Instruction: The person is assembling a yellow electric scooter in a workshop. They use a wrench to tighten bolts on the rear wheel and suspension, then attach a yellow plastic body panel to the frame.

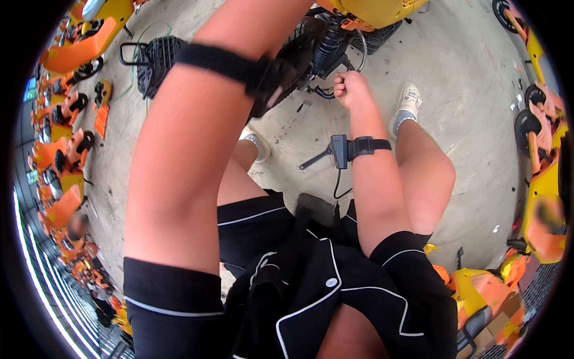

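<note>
My right hand (351,88) is closed beside the lower frame of a small yellow vehicle, its fingers curled inward. A thin grey cable (363,51) loops down from the vehicle to just above that hand; whether the fingers grip it is hidden. A black coil-spring shock absorber (328,46) stands up and left of the hand, under the yellow body panel (379,13). A dark cable or hose (323,93) bends close to my fingertips. My left arm reaches up past the top edge, so my left hand is out of sight.
A black basket (158,64) with a handle sits on the concrete floor at left. Orange and yellow vehicles (81,51) line the left side, with more (543,173) along the right. A cardboard box (505,314) is at the lower right. My shoe (409,99) stands right of the vehicle.
</note>
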